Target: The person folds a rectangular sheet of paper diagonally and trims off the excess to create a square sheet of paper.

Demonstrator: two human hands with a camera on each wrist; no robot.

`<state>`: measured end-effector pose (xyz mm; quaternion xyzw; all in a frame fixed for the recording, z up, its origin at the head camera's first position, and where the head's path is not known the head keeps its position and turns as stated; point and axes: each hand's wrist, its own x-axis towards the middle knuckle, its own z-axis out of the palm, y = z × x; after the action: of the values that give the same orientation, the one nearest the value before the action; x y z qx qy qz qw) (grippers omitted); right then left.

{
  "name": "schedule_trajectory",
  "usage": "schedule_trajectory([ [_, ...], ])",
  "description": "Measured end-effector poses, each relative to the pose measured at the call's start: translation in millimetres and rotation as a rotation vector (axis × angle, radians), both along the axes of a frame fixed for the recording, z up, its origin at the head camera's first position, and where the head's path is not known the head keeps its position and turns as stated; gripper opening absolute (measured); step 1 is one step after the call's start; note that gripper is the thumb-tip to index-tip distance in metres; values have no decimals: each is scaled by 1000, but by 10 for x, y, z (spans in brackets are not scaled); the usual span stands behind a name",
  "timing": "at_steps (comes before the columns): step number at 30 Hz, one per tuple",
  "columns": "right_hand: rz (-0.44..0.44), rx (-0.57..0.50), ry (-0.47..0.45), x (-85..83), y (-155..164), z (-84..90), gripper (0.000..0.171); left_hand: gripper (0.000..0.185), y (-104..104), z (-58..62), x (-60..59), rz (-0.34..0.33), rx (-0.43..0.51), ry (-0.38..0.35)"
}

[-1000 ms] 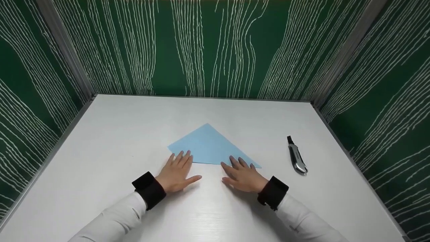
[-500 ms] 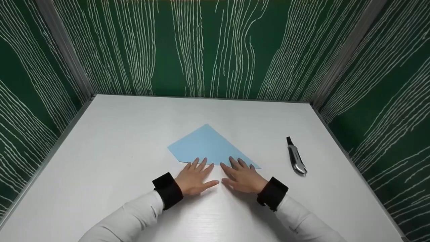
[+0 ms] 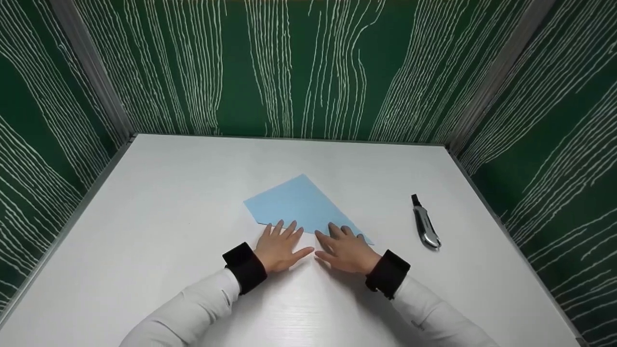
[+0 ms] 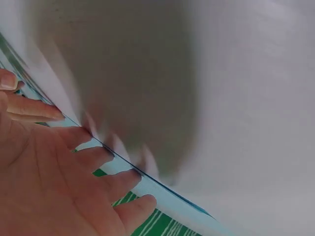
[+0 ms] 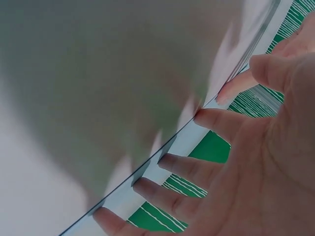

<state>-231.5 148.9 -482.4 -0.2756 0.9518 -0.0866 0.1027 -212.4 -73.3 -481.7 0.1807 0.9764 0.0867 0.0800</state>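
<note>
- Two hands in the head view: left hand point(image 3: 278, 246) and right hand point(image 3: 346, 246), both spread out and pinching nothing, with fingertips on the near edge of the blue paper point(image 3: 294, 197)
- Blue paper flat on the white table point(image 3: 168, 193), out in front of both hands, pointy top facing away, perhaps laid like that so as to be easy to reach
- Thumbs just beside each other and off the paper, maybe to leave the pressing to the other fingers
- Box cutter point(image 3: 426, 226) on the table, off to the right, well apart from the right hand, likely put there to be out of the way
- Left wrist view: left fingers spread in a row along the paper's edge, likely to make that edge lie flat; how hard the push, cannot tell
- Right wrist view: right fingers spread too, tips on the same long edge, likely to stop the paper from sliding
</note>
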Motion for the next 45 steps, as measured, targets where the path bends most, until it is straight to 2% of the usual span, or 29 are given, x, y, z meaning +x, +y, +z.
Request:
schedule_trajectory([
  [7, 4, -4, -8, -11, -55, 35, 60, 70, -5, 17, -117, 36, -55, -5],
  [20, 132, -20, 123, -40, -84, -10, 53, 71, -20, -6, -298, 65, -52, -19],
  [29, 195, -58, 62, -113, -87, 27, 45, 74, -39, 0, -360, 97, -37, -13],
  [33, 281, -72, 116, -197, -49, 5, 40, 73, -50, -17, -370, 88, -55, -13],
  [37, 346, -70, 136, -293, -32, -17, 44, 71, -35, -7, -353, 80, -64, 5],
  [45, 390, -20, 134, -376, -29, -20, 48, 68, 24, -12, -333, 110, -90, 47],
])
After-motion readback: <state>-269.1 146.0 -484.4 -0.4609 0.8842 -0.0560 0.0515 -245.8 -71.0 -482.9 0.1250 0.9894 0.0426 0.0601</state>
